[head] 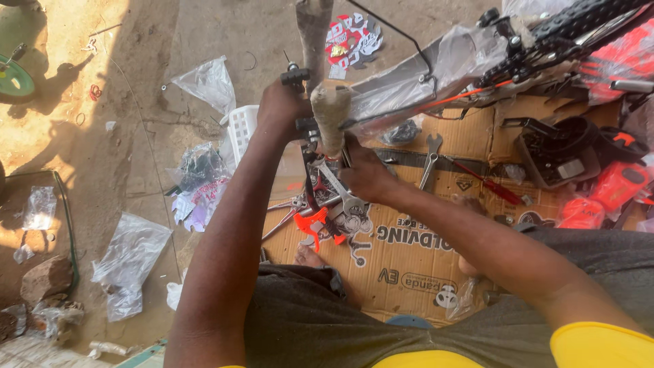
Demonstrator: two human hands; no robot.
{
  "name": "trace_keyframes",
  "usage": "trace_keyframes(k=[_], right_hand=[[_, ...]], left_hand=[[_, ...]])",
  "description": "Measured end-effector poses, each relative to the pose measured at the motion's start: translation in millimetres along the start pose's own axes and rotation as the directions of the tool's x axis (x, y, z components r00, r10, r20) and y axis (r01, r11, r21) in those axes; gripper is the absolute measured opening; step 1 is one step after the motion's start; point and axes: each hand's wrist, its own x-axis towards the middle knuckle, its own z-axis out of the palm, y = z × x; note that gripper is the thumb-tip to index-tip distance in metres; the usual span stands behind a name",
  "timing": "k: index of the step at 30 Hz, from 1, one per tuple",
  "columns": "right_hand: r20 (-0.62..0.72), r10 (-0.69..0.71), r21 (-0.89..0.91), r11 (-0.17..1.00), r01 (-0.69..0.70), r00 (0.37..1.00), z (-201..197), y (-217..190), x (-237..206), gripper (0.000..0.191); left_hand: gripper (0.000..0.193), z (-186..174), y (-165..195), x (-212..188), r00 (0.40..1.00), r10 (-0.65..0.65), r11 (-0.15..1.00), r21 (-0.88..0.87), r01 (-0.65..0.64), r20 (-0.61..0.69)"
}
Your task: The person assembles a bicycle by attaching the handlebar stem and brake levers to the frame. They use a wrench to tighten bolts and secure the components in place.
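Note:
A wrapped bicycle tube end [331, 112] rises in front of me, with a dark brake part [296, 76] clamped beside it. My left hand [281, 109] grips that tube and the brake part from the left. My right hand [366, 176] is closed around a silver spanner [340, 189] just below the tube, its jaw end pointing toward me. Under both hands lie several tools, including pliers [289, 208] and an orange plastic piece [312, 221], on flattened brown cardboard [409, 252].
A plastic-wrapped bicycle frame [477, 61] with a black tyre [586, 17] stretches to the upper right. Another spanner [430, 158], a red-handled screwdriver [492, 185], black and orange parts [558, 153] lie on the cardboard. Plastic bags [129, 262], a stone [46, 278] and a white basket [242, 129] litter the dirt floor on the left.

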Motion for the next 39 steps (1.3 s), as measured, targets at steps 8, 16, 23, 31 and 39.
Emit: trace_keyframes(k=[8, 16, 23, 31, 39], right_hand=[[0.219, 0.314, 0.632, 0.676, -0.380, 0.924, -13, -16, -13, 0.085], [0.082, 0.232, -0.085, 0.971, -0.225, 0.969, 12, 40, -45, 0.035], [0.219, 0.509, 0.012, 0.852, -0.524, 0.833, 4, 35, -50, 0.034], [0.231, 0.318, -0.243, 0.934, -0.262, 0.920, 0, 52, -45, 0.043], [0.284, 0.441, -0.570, 0.792, -0.220, 0.851, -30, 9, -58, 0.070]], left_hand=[[0.051, -3, 10, -4, 0.995, 0.094, 0.990, 0.103, -0.093, -0.010], [0.045, -8, 11, -7, 0.993, 0.110, 0.994, -0.025, -0.109, 0.035], [0.041, -15, 12, -6, 0.992, 0.119, 0.991, 0.064, -0.121, 0.035], [0.059, -32, 24, -25, 0.990, 0.137, 0.991, 0.010, -0.137, -0.016], [0.072, -72, 11, -44, 0.973, 0.115, 0.993, 0.016, -0.114, -0.199]])
